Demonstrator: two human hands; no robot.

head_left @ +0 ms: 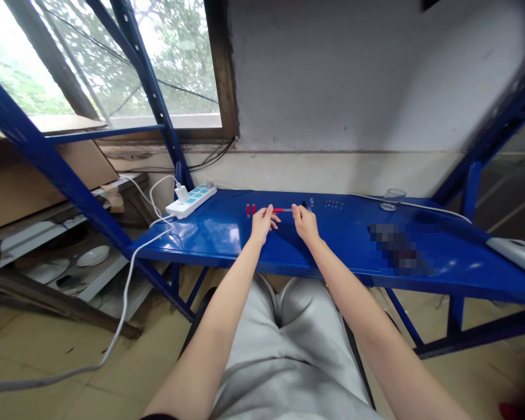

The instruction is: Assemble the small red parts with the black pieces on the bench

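Observation:
My left hand (262, 224) is closed in a pinch on the red end of a slim pen (282, 210), above the blue table. Its other fingers are partly spread below. The thumb and fingers of my right hand (305, 224) pinch the pen's clear, greyish end, so it lies level between both hands. Two short red pieces (251, 209), like pen caps, stand just left of my left hand. Behind my right hand are small black (304, 205) and clear parts (311, 203), partly hidden. Several tiny metallic pieces (333, 204) lie farther right.
On the blue table (219, 239), a white power strip (191, 200) with a plugged-in cable is at the left. A clear glass (392, 199) stands at the back right, near a blurred dark object (400, 249). A white device (518, 255) lies at the right edge. Blue frame posts flank the table.

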